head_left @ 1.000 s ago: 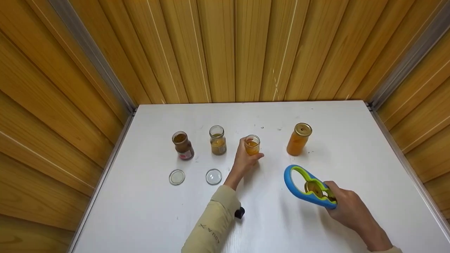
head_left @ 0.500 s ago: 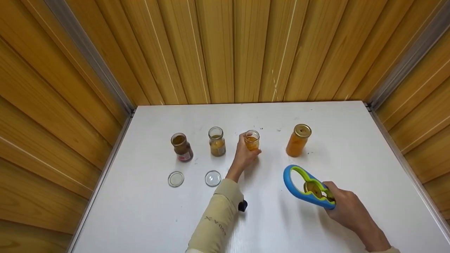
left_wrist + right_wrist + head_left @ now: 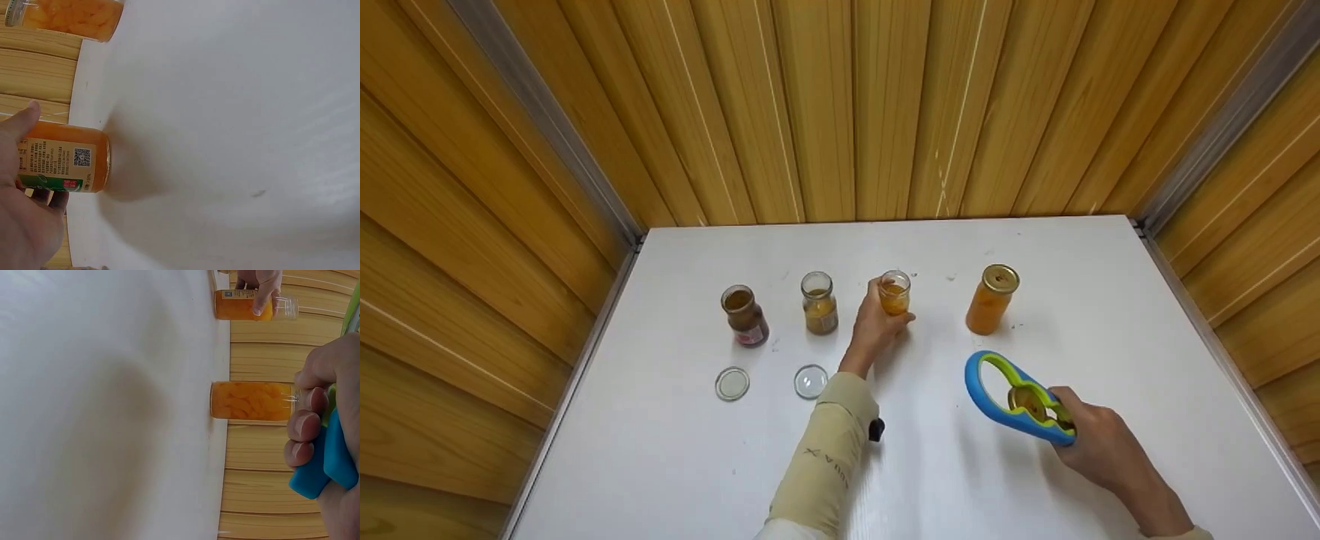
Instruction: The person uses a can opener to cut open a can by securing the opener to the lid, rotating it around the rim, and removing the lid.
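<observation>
Left hand [image 3: 874,328] had fingers curled round the open orange jar [image 3: 894,293], standing on the white table [image 3: 945,465] in the jar row, likely steadying it. Right hand [image 3: 1099,442] gripped the blue-green jar opener [image 3: 1014,400], a gold lid [image 3: 1030,402] caught in it.

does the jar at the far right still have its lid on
Yes, the rightmost jar carries a gold lid, while the other three jars stand open.

Left hand [image 3: 876,328] slid open orange jar [image 3: 894,293] farther back, nearer brown-filled jar [image 3: 819,302].
</observation>
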A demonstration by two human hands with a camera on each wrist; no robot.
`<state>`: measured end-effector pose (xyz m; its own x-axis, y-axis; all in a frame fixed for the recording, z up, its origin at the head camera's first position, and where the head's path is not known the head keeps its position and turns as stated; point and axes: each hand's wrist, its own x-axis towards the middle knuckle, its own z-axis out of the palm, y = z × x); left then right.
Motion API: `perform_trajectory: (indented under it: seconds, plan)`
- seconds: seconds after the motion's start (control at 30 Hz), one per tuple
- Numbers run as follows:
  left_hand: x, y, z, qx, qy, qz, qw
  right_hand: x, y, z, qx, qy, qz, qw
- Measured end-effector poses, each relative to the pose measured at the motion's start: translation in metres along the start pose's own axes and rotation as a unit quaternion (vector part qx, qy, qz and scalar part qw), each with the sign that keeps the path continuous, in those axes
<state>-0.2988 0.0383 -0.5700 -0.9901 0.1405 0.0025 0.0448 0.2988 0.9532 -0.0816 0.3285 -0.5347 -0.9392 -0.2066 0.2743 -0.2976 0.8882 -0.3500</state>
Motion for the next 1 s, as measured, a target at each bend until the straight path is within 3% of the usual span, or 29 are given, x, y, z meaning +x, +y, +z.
perform_trajectory:
  seconds: [0.27, 0.5, 0.67, 0.83, 1.0]
  plan:
    - [0.003, 0.001, 0.003, 0.023, 0.028, -0.026, 0.999, -0.004, 0.0, -0.003, 0.001, -0.003, 0.009, 1.0]
    - [0.006, 0.002, 0.01, 0.113, 0.062, -0.011, 0.9916, -0.004, -0.001, -0.006, -0.005, 0.003, 0.009, 1.0]
    - [0.005, 0.003, 0.011, 0.145, 0.073, 0.006, 0.9866, -0.004, -0.003, -0.006, 0.001, 0.004, 0.006, 1.0]
    - [0.002, 0.005, 0.007, 0.145, 0.062, 0.013, 0.9874, -0.002, -0.004, -0.006, 0.0, 0.014, -0.007, 1.0]
    - [0.001, 0.007, 0.005, 0.099, 0.032, 0.003, 0.9946, 0.0, -0.005, -0.007, -0.009, 0.027, -0.02, 0.999]
